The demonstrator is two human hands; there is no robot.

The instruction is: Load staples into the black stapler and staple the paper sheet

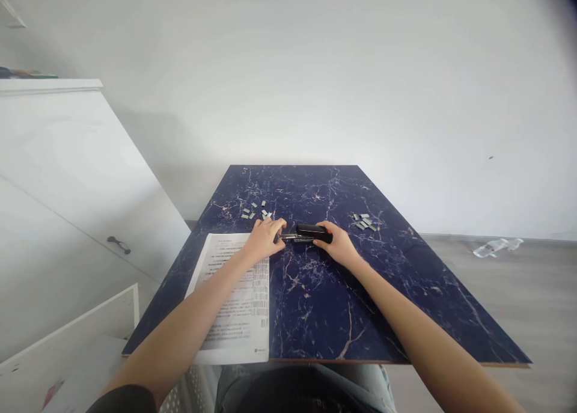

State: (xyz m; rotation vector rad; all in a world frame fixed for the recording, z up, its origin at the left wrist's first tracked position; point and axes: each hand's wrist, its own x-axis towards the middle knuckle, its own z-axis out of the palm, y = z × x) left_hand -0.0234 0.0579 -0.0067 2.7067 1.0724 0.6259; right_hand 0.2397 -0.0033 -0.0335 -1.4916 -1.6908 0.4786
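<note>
A black stapler (311, 231) is held just above or on the blue marbled table, lying sideways between my two hands. My right hand (338, 243) grips its right end, thumb below and fingers over the top. At the other end, a metal rail (288, 237) sticks out to the left, and the fingers and thumb of my left hand (267, 238) close around its tip. Small staple strips (252, 210) lie just beyond my left hand, some partly hidden by it. Another group of staple strips (364, 222) rests to the right of my right hand.
Printed sheets (234, 341) lie on the table's left side under my left forearm, slightly over the front edge. The blue table (315, 317) backs onto a white wall. A white cabinet (67, 178) stands left. Clear plastic wrapping (496, 246) lies on the floor at right.
</note>
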